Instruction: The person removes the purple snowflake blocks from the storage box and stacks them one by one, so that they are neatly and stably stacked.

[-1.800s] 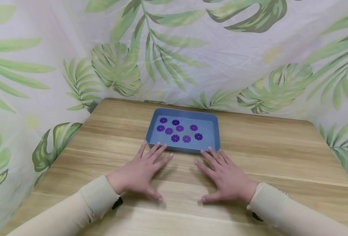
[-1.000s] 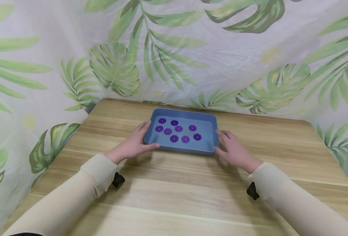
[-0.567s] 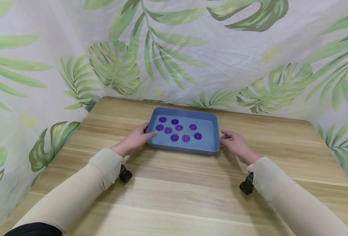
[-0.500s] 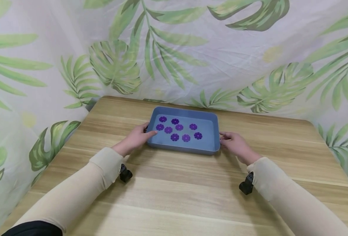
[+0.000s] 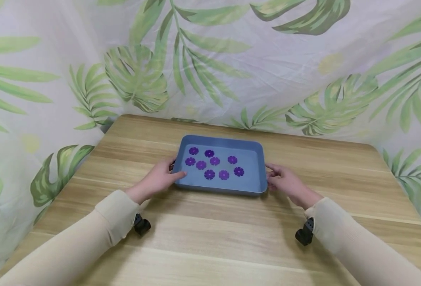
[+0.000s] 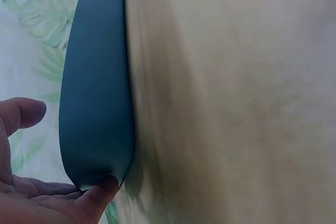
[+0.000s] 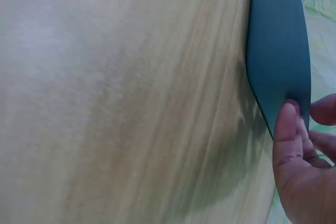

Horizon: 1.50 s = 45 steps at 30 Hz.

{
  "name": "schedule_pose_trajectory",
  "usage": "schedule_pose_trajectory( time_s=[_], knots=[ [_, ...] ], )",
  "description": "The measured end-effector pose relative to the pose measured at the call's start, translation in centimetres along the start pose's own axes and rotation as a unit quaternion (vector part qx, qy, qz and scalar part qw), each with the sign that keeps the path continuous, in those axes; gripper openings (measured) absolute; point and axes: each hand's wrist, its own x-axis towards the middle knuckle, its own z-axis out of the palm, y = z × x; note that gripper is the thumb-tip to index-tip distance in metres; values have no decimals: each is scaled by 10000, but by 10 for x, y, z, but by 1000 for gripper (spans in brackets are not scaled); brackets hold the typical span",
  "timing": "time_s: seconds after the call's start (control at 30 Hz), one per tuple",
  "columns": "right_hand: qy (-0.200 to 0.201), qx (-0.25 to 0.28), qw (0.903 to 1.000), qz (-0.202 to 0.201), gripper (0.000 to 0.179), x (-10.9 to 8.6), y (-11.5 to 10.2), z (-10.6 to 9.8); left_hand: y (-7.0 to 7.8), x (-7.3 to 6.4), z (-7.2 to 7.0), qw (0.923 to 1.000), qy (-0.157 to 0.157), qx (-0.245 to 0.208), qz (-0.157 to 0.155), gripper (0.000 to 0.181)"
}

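Note:
A shallow blue tray [image 5: 251, 157] rests toward the back of the table, with several flat purple flower-shaped pieces [image 5: 209, 174] scattered over its floor. My left hand [image 5: 156, 180] grips its left end, thumb above the rim. In the left wrist view, fingertips [image 6: 107, 184] press the outer wall of the tray [image 6: 97, 77]. At the opposite end, my right hand [image 5: 287, 184] holds the side, with curled fingers [image 7: 286, 124] against the tray's outer wall [image 7: 278, 40]. Part of the right hand's fingers is hidden behind that wall in the head view.
The tray is on a wood-grain table [image 5: 210, 238], whose far edge meets a leaf-patterned cloth [image 5: 210, 59]. A small black device hangs under the left cuff [image 5: 141, 225], and another under the right cuff [image 5: 304, 233].
Both hands moved from spread above the table at the tray's front to its two ends. The tray then shifted slightly toward me between them, and the flower pieces moved along with it.

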Motion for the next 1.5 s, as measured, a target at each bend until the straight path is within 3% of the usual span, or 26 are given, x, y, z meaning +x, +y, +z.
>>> schedule_pose_trajectory(
  time_s=[0.23, 0.43, 0.6, 0.73, 0.87, 1.0, 1.13, 1.27, 1.5],
  knots=[
    [-5, 105, 9999, 40, 61, -13, -3, 4, -3, -14, 6, 9975, 142, 594, 353, 84],
    [-78, 136, 9999, 3, 64, -19, -3, 7, -7, -20, 8, 9945, 236, 839, 585, 85],
    [-124, 121, 9998, -35, 65, -23, -1, 11, -8, -26, 6, 9921, 266, 1034, 664, 83],
    [-98, 237, 9996, 107, 64, -29, -2, 17, -7, -31, 6, 9868, 299, 1443, 677, 88],
    [-76, 236, 9995, 191, 62, -32, -4, 20, -9, -31, 4, 9702, 226, 2295, 744, 111],
    [-96, 182, 9995, 219, 60, -32, -4, 21, -11, -25, -1, 9397, -88, 3304, 878, 136],
    [-95, 164, 9996, 230, 60, -33, -3, 21, -14, -17, -6, 9161, -305, 3850, 1078, 142],
    [-175, 173, 9996, 165, 59, -34, -2, 22, -15, -12, -8, 9067, -438, 4042, 1120, 145],
    [-204, 167, 9996, 133, 58, -35, 0, 23, -19, -9, -12, 9084, -454, 4019, 1062, 146]
  ],
)
